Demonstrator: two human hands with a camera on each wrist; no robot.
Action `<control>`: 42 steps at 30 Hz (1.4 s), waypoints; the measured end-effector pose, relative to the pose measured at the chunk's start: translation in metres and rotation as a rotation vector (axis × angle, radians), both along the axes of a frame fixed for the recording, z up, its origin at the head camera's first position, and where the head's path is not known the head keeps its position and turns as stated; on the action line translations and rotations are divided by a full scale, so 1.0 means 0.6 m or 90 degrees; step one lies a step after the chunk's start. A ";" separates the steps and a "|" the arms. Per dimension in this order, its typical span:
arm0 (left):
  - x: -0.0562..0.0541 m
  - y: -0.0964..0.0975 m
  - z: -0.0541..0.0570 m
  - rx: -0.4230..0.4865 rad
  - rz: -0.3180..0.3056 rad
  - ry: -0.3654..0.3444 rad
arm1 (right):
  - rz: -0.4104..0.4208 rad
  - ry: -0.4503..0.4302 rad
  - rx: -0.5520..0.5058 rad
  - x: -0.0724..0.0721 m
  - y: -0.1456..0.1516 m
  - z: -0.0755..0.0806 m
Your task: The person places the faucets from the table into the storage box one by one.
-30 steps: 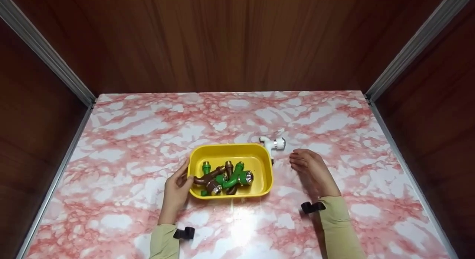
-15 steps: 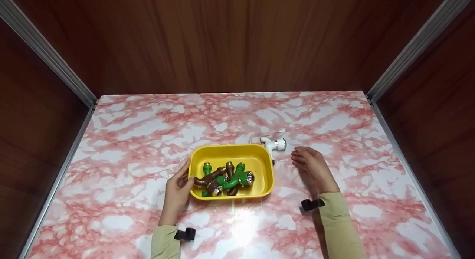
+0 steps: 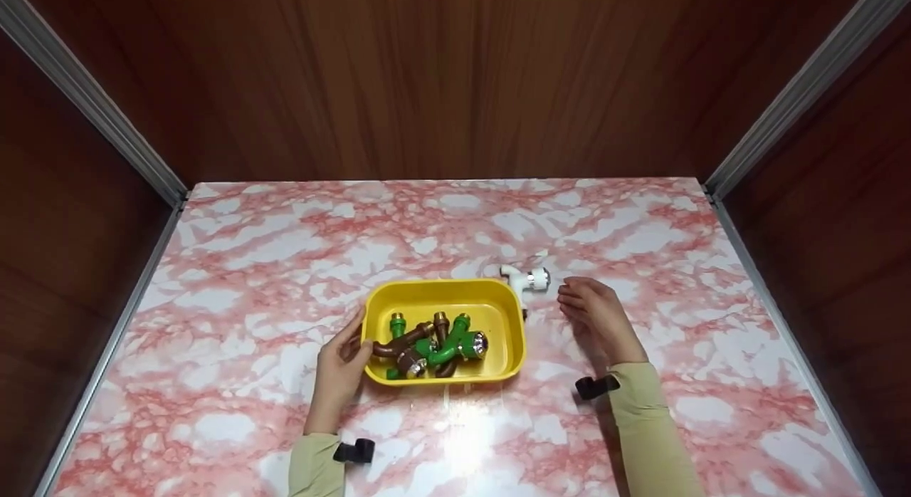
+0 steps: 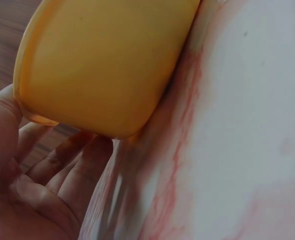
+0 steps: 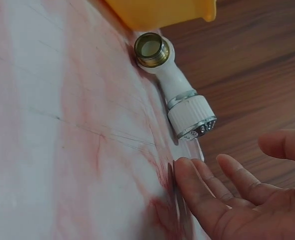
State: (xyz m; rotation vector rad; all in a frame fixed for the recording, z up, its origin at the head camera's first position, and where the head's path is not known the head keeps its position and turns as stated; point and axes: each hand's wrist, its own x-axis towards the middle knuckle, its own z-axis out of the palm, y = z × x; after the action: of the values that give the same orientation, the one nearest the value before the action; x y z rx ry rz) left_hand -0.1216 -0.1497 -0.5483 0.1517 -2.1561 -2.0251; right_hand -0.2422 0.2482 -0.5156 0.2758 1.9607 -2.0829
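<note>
A yellow plastic tub (image 3: 502, 319) stands on the table with several green and brown taps inside, among them a green tap (image 3: 448, 349) and a brown tap (image 3: 402, 340). My left hand (image 3: 343, 362) holds the tub's left end, thumb at the rim and fingers against the outer wall (image 4: 102, 75). A white tap (image 3: 518, 279) with a chrome-trimmed knob lies just beyond the tub's right side, partly hidden by it in the head view. My right hand (image 3: 598, 315) hovers right of that tap, fingers extended and slightly bent, apart from the knob (image 5: 191, 116) and holding nothing.
The table (image 3: 270, 233) has a pink and white marbled top. A dark wood panel (image 3: 455, 84) closes off the back, and side panels with grey metal edging stand left and right.
My right hand has drifted slightly forward, beside the white tap's knob. My left hand keeps its hold on the tub, and the taps inside lie as before.
</note>
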 end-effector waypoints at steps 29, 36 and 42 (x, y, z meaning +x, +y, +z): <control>0.009 0.002 0.022 0.019 -0.009 0.010 | 0.018 -0.001 0.017 -0.037 -0.020 0.005; 0.009 0.002 0.020 0.011 -0.008 0.016 | 0.016 -0.022 0.015 -0.038 -0.021 0.007; 0.003 0.000 0.000 0.005 -0.002 -0.003 | 0.014 -0.016 0.038 -0.041 -0.019 0.003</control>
State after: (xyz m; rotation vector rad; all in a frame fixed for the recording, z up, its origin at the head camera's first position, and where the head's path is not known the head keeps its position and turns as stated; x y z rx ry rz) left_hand -0.1200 -0.1497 -0.5483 0.1551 -2.1526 -2.0377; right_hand -0.2666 0.2368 -0.5139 0.2895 2.0038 -2.0000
